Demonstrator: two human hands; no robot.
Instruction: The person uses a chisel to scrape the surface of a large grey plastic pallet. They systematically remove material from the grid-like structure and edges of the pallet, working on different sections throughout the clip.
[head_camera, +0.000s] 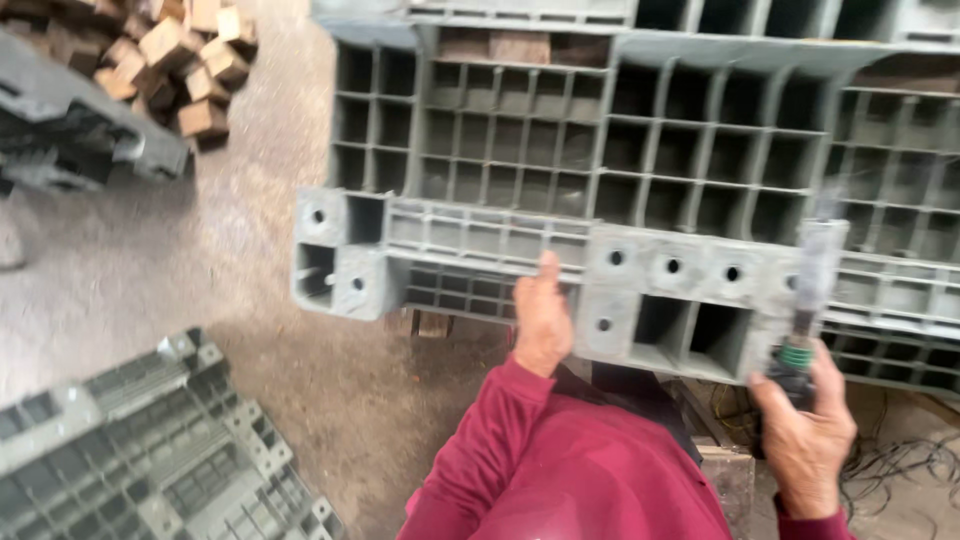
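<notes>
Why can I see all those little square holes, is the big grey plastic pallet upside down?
Cannot tell. The grey plastic ribbed pallet lies flat with its open grid cells facing up, left hand on its edge.

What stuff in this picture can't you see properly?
- Tool in the right hand: head view, motion blur smears its tip.
- Grey pallet: cut off by the top and right edges.
- Left hand fingers: hidden under the pallet's edge.
- Wood blocks: cut off at the top edge.

No pkgs, labels, signs or screens in view
</notes>
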